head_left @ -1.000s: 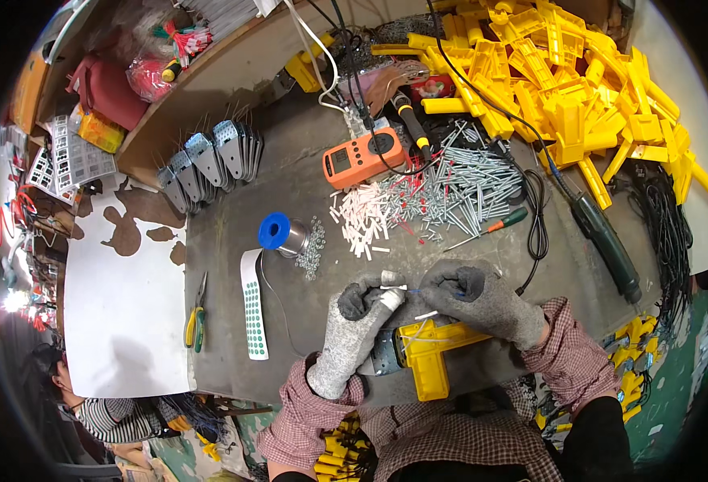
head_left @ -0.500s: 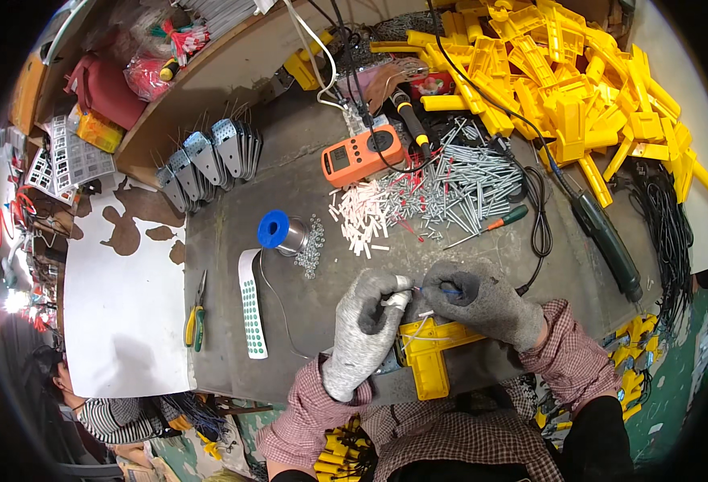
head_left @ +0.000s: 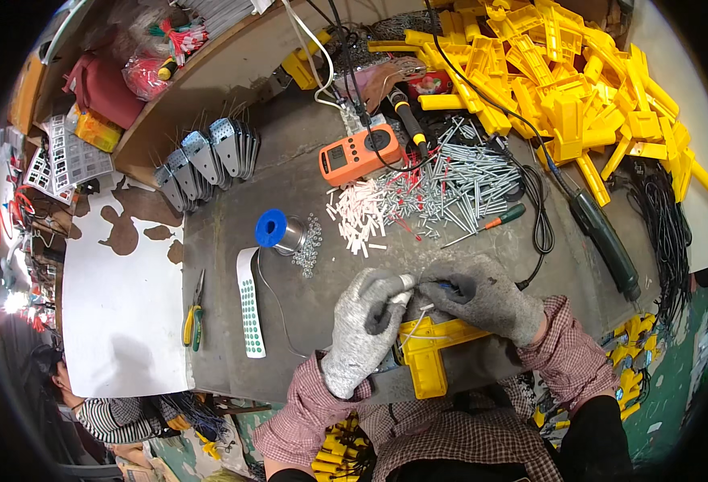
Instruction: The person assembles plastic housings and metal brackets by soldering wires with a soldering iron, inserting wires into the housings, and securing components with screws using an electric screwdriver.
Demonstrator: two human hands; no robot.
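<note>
My left hand (head_left: 362,325), in a light grey glove, has thumb and forefinger pinched together. What it grips is too small to make out. My right hand (head_left: 487,296), in a darker grey glove, is closed on a thin blue wire (head_left: 446,285), and its fingertips meet those of the left. Just below the hands, near the table's front edge, lies a T-shaped yellow plastic housing (head_left: 428,371). A white wire (head_left: 415,328) sticks up from it, and its upper part is partly hidden by my right hand.
Beyond my hands lie pale sleeves (head_left: 359,213), screws (head_left: 482,173), a screwdriver (head_left: 495,222) and an orange meter (head_left: 360,157). A solder spool (head_left: 283,233), sticker strip (head_left: 251,313) and pliers (head_left: 194,320) are left. Yellow housings (head_left: 563,88) heap far right near a dark power tool (head_left: 607,245).
My right fingertips have closed in against the left ones, covering the small gap where wire showed. The view has shifted slightly; the housing stays in place.
</note>
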